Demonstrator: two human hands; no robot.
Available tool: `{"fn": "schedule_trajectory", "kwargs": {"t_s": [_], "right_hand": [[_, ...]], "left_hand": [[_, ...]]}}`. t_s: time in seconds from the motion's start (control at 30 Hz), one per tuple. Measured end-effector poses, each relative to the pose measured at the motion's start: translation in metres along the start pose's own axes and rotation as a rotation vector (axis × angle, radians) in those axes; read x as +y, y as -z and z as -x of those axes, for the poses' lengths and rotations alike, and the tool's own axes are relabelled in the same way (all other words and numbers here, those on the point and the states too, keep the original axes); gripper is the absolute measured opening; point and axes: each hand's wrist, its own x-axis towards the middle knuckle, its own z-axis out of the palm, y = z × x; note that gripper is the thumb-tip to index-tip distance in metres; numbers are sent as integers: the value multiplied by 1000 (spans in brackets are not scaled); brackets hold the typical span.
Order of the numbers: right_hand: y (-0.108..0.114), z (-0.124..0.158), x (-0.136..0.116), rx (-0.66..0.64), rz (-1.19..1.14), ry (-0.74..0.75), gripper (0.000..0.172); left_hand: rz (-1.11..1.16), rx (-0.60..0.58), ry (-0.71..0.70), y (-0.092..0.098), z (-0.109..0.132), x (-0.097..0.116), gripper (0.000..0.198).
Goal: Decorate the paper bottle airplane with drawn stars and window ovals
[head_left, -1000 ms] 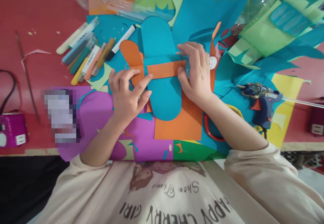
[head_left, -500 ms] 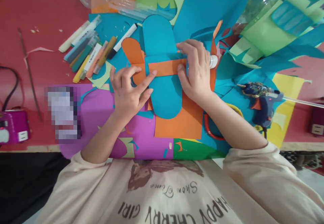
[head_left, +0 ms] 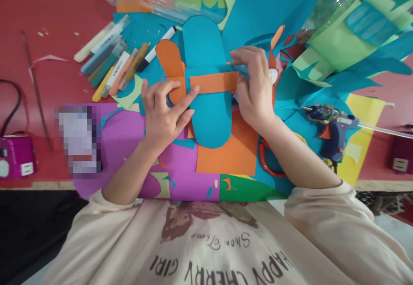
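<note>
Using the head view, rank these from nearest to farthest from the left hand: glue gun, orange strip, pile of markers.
1. Orange strip: at the left hand's index fingertip.
2. Pile of markers: beyond the hand, to its left.
3. Glue gun: far right, past the other arm.

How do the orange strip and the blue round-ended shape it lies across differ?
The orange strip is narrow, while the blue shape is broader and longer. The strip runs left to right; the blue shape runs from the top toward the bottom of the view. The strip's left end is cut straight, whereas the blue shape's two ends are rounded. Both look like plain, single-coloured paper.
</note>
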Motion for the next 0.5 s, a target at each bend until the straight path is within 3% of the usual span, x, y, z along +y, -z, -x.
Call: {"fn": "schedule_trajectory", "kwargs": {"t_s": [0.07, 0.13, 0.2, 0.27, 0.37, 0.5], "right_hand": [[10, -2, 0, 14, -60, -3, 42], [24, -5, 3, -52, -53, 30, 39], [38, -8, 11, -184, 76, 75, 35], [47, -10, 18, -299, 140, 103, 46], [52, -13, 21, -391, 237, 32, 55], [54, -9, 6, -431, 337, -49, 58]], "left_hand": [[-14, 6, -10, 0, 0, -4, 50], [-5, 29, -31, -1, 1, -11, 51], [33, 66, -84, -3, 1, -19, 53], [64, 39, -64, -5, 1, -24, 58], [67, 18, -22, -5, 1, -25, 63], [119, 30, 13, 4, -1, -15, 63]]}}
